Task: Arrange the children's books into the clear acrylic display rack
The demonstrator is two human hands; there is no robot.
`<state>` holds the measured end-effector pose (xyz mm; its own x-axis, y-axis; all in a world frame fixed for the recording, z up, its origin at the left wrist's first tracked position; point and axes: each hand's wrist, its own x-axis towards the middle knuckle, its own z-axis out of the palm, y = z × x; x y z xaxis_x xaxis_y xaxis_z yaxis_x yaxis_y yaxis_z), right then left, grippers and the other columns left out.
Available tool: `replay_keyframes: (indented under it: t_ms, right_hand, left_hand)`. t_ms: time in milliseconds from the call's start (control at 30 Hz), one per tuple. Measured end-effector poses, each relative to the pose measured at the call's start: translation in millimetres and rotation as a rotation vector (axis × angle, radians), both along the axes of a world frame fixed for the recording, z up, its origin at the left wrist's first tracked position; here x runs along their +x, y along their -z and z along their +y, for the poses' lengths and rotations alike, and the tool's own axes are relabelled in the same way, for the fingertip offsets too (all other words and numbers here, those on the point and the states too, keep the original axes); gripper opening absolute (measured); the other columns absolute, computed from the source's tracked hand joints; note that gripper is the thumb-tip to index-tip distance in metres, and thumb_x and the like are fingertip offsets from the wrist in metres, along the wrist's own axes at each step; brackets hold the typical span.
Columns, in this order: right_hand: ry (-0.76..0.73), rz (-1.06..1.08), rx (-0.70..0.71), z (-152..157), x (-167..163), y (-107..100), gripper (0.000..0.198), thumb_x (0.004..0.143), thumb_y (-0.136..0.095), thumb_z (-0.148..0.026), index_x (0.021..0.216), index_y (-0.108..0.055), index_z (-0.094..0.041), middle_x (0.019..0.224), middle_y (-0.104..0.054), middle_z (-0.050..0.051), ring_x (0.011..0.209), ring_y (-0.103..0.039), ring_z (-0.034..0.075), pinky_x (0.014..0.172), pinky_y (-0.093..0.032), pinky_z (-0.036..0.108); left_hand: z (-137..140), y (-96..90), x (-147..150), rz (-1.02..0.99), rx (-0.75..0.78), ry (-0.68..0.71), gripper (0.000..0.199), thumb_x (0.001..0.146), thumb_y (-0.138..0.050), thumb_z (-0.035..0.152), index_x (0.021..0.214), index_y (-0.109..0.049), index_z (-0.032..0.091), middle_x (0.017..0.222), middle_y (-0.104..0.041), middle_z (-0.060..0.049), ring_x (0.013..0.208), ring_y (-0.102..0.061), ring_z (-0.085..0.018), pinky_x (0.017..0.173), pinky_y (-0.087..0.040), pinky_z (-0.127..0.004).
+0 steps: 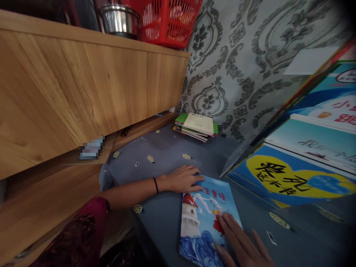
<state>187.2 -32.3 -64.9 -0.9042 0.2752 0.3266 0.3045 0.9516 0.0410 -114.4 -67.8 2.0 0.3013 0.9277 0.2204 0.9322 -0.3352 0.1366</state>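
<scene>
A light-blue children's book [204, 218] with a lighthouse and waves on its cover lies flat on the grey-blue tablecloth [164, 163]. Across its upper left corner rests my left hand [186, 180], fingers stretched out over the cover's edge. My right hand [241, 237] lies on the lower right of the cover with its fingers spread. Neither hand grips anything. A black band circles my left wrist.
Upright colourful books in a clear rack [300, 174] stand on the right. At the back, a stack of books [197, 124] lies by the patterned wall [236, 74]. A wooden cabinet [111, 85] on the left bears a metal pot [119, 20] and a red basket [169, 26].
</scene>
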Motion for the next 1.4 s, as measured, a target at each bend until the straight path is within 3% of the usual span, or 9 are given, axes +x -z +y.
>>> replay_keyframes:
  t_ms: [133, 267, 433, 700, 1033, 1400]
  right_hand:
    - [0.025, 0.066, -0.047, 11.9, -43.7, -4.8, 0.058, 0.1, -0.037, -0.052, 0.147, -0.052, -0.02, 0.149, -0.053, 0.012, 0.134, -0.054, 0.033, 0.106, -0.049, 0.054]
    - [0.045, 0.09, -0.099, 26.1, -79.2, -6.0, 0.058, 0.101, -0.035, -0.047, 0.147, -0.051, -0.017, 0.151, -0.05, 0.014, 0.141, -0.046, 0.031, 0.113, -0.042, 0.053]
    - [0.06, 0.062, -0.104, 50.0, -97.3, -3.4, 0.061, 0.102, -0.03, -0.048, 0.145, -0.051, -0.011, 0.148, -0.053, 0.018, 0.139, -0.049, 0.031, 0.113, -0.042, 0.053]
    - [0.07, 0.086, -0.111, 60.5, -97.7, 0.7, 0.061, 0.1, -0.03, -0.05, 0.147, -0.05, -0.016, 0.148, -0.054, 0.015, 0.14, -0.047, 0.031, 0.114, -0.04, 0.054]
    - [0.205, 0.109, -0.093, 56.4, -96.3, -9.9, 0.064, 0.101, -0.031, -0.054, 0.144, -0.053, -0.012, 0.147, -0.055, 0.018, 0.139, -0.049, 0.032, 0.114, -0.04, 0.055]
    - [0.31, 0.128, -0.219, 45.2, -66.8, -14.9, 0.063, 0.103, -0.035, -0.052, 0.15, -0.044, -0.01, 0.155, -0.044, 0.019, 0.144, -0.041, 0.031, 0.113, -0.042, 0.053]
  left_hand:
    - [0.4, 1.3, 0.1, -0.006, 0.014, -0.007, 0.046, 0.1, -0.05, 0.048, 0.131, -0.061, 0.016, 0.123, -0.061, -0.013, 0.107, -0.06, -0.026, 0.093, -0.048, -0.038]
    - [0.0, -0.4, 1.1, 0.017, 0.002, -0.014, 0.044, 0.102, -0.046, 0.046, 0.134, -0.059, 0.018, 0.123, -0.062, -0.012, 0.109, -0.06, -0.025, 0.094, -0.047, -0.038]
    - [-0.7, -4.4, 2.5, 0.022, -0.025, -0.024, 0.043, 0.102, -0.047, 0.04, 0.134, -0.058, 0.014, 0.123, -0.062, -0.013, 0.11, -0.059, -0.026, 0.093, -0.048, -0.038]
    - [1.6, -2.0, 2.6, -0.028, -0.018, -0.02, 0.042, 0.101, -0.049, 0.04, 0.127, -0.059, 0.008, 0.12, -0.063, -0.015, 0.106, -0.06, -0.027, 0.093, -0.049, -0.042]
    - [-2.5, -1.7, 3.1, -0.072, -0.007, -0.026, 0.038, 0.1, -0.052, 0.038, 0.124, -0.06, 0.01, 0.121, -0.063, -0.013, 0.109, -0.059, -0.026, 0.096, -0.048, -0.039]
    - [-3.2, 4.5, 2.8, -0.132, 0.041, -0.014, 0.034, 0.099, -0.055, 0.034, 0.126, -0.058, 0.013, 0.121, -0.062, -0.011, 0.111, -0.058, -0.024, 0.099, -0.049, -0.038]
